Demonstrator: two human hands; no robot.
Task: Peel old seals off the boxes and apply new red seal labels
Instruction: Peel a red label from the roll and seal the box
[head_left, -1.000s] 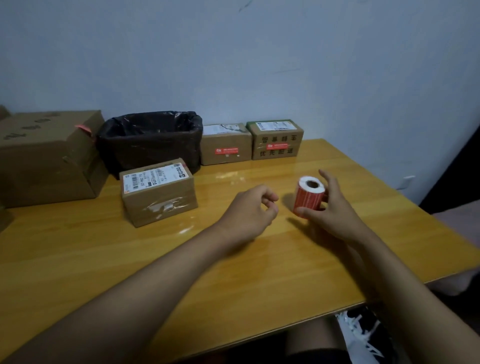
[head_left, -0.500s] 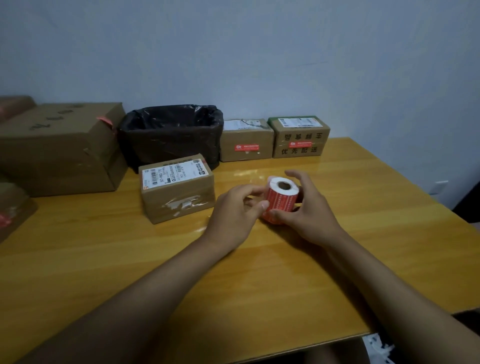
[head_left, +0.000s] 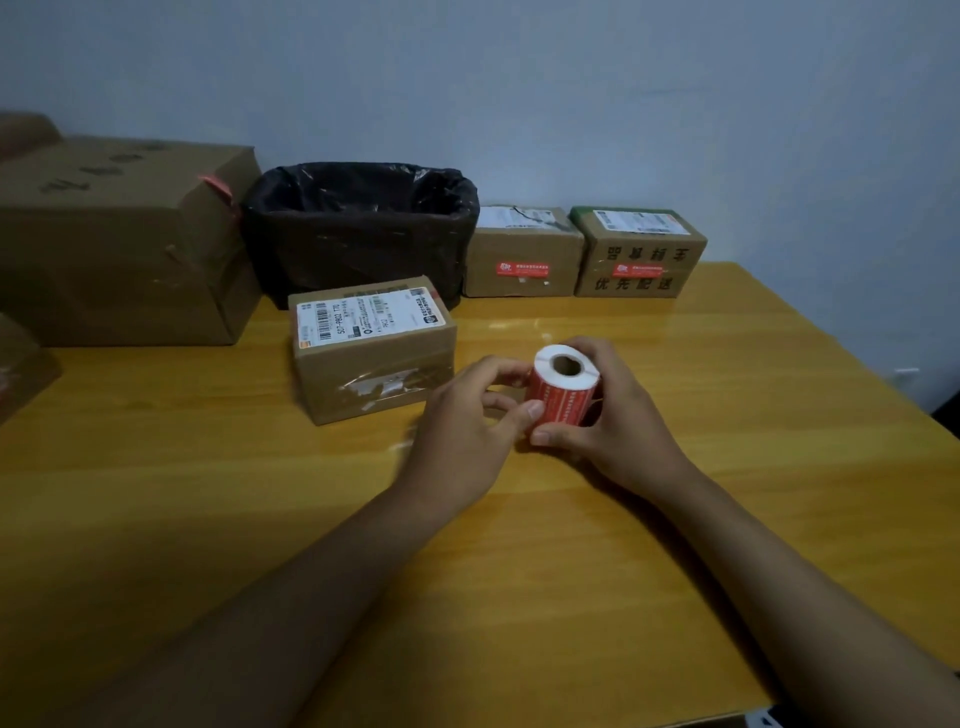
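In the middle of the frame, the right hand (head_left: 618, 421) is holding the roll of red labels (head_left: 563, 387) over the yellow table (head_left: 519, 571). The left hand (head_left: 467, 421) is pinching the roll's side with thumb and fingers. A brown box (head_left: 371, 348) is sitting just left of the hands.
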